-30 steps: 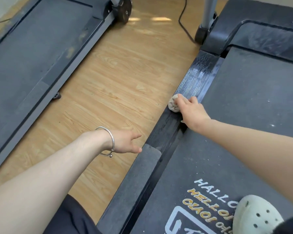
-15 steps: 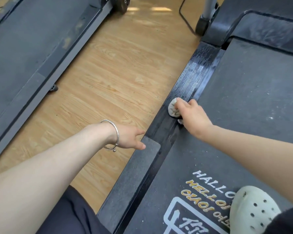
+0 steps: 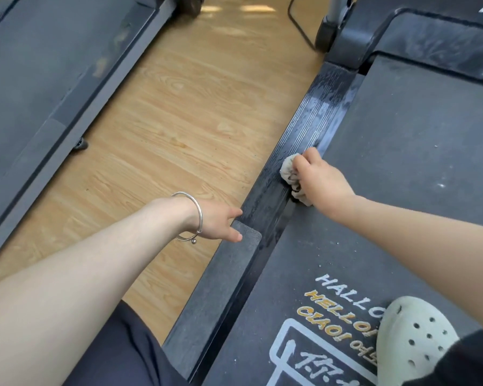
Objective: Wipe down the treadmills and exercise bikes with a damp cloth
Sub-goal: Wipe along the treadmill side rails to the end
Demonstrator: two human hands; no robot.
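My right hand [image 3: 319, 181] grips a crumpled beige cloth [image 3: 290, 174] and presses it onto the black ribbed side rail [image 3: 315, 112] of the treadmill on the right. The rail beyond the cloth shines wet. The grey belt [image 3: 407, 151] runs beside the rail, with printed words near me. My left hand [image 3: 221, 222], a silver bangle on its wrist, rests with relaxed fingers at the rail's outer edge, touching a grey grip pad [image 3: 223, 277]. It holds nothing.
A second treadmill [image 3: 39, 79] lies at the left across a strip of wooden floor [image 3: 179, 112]. A black cable [image 3: 299, 26] and an upright post base [image 3: 328, 34] stand at the top. My white clog [image 3: 413, 341] is on the belt at lower right.
My right hand has slid the cloth back along the rail toward me, leaving a wet streak beyond it. My left hand has shifted slightly right onto the rail edge.
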